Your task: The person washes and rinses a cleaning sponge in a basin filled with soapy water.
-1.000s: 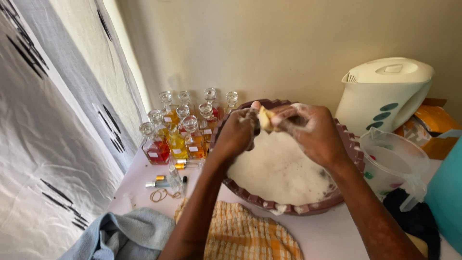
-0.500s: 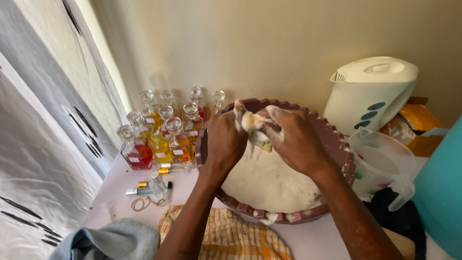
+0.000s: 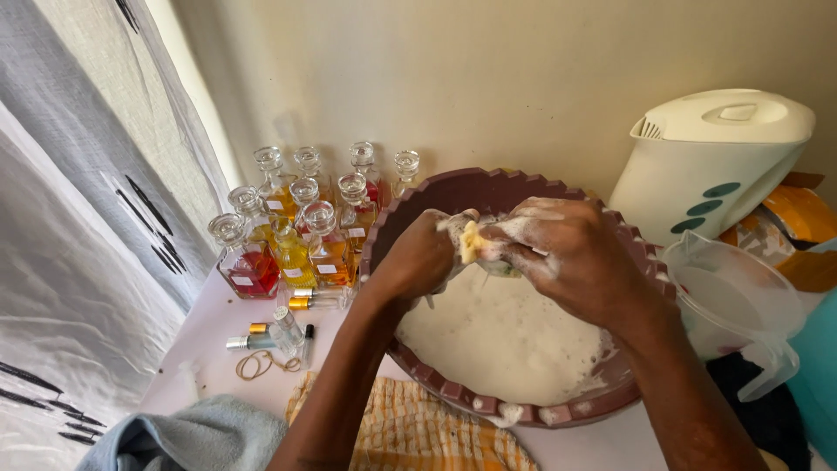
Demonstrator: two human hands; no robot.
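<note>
1. At ten o'clock from the basin I see a cluster of square clear glass bottles with round faceted stoppers, filled with red, yellow and amber liquid; each I can make out carries a small pale rectangular label low on its front.
2. Just in front of them, small clear vials with gold and black caps lie on the pale desk, beside a tan rubber band.
3. My left hand and right hand meet over the far side of the round maroon plastic basin with a notched rim. Both are clenched on a small soapy yellow-and-white cloth, bunched between them above the foam.
4. The basin holds white, frothy suds.
5. At two o'clock stands a smooth white plastic kettle with green oval marks; at three o'clock, a translucent plastic jug, and behind it an orange and white crinkled packet.
6. At six o'clock lies an orange checked woven cloth; at seven, a soft blue towel.
</note>
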